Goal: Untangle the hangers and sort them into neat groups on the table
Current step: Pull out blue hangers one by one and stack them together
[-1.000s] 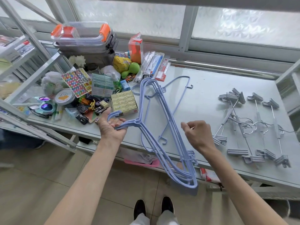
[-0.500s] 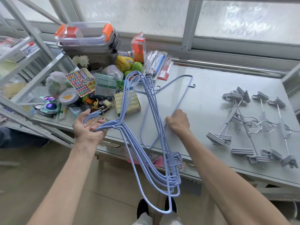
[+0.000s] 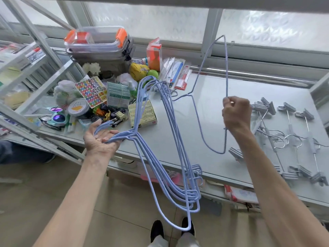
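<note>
My left hand (image 3: 99, 139) grips a bundle of several light-blue wire hangers (image 3: 170, 157) by their hooks; the bundle hangs out past the table's front edge, over the floor. My right hand (image 3: 235, 114) is closed on one single blue hanger (image 3: 226, 68), held upright above the grey table (image 3: 213, 107), apart from the bundle. Several grey clip hangers (image 3: 292, 136) with metal hooks lie side by side on the table's right part.
A clutter of small goods fills the table's left end: a clear storage box with orange latches (image 3: 99, 43), a sticker sheet (image 3: 90, 90), a yellow carton (image 3: 142, 113), toy cars, sunglasses. A white metal rack (image 3: 35, 73) stands at left. My shoes (image 3: 170, 230) show below.
My right hand took hold of the single blue hanger on the table and lifted it up and right, away from the bundle. The bundle in my left hand shifted left and lower.
</note>
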### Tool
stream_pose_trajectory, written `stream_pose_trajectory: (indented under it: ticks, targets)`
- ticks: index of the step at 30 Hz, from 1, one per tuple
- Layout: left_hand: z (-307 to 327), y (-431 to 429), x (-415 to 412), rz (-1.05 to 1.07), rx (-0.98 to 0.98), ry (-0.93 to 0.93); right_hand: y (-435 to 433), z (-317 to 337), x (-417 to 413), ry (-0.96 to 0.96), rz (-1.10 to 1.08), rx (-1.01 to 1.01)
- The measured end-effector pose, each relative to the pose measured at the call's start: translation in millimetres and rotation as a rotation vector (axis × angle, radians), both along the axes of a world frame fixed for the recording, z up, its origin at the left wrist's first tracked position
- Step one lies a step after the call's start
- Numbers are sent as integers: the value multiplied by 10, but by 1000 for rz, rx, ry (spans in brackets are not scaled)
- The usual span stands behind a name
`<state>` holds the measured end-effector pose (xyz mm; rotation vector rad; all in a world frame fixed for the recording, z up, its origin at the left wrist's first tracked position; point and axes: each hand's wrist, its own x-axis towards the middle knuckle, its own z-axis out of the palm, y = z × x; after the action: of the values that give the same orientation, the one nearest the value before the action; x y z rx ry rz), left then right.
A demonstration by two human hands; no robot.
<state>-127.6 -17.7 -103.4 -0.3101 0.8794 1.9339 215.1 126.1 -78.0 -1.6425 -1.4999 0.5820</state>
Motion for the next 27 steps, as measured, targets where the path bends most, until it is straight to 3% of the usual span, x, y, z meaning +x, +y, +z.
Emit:
stream_pose_trajectory:
  ticks: [5, 10, 14, 16, 22, 27]
  targets:
    - [114, 168, 492, -99, -93, -12, 94, 295, 328, -96, -73, 219]
    - [-91, 336, 719, -159, -71, -8, 115, 427, 489, -24, -249, 304]
    - [-299, 437, 704, -200, -55, -46, -3, 417, 473, 390, -136, 139]
    - [-280, 452, 752, -169, 15, -75, -139, 348, 419, 499, -2, 26]
    - [-156, 419, 865, -186, 66, -65, -557, -116, 181, 516, 286, -293]
    - [-132, 412, 890, -208, 38, 15, -803, -460, 85, 192, 264, -320]
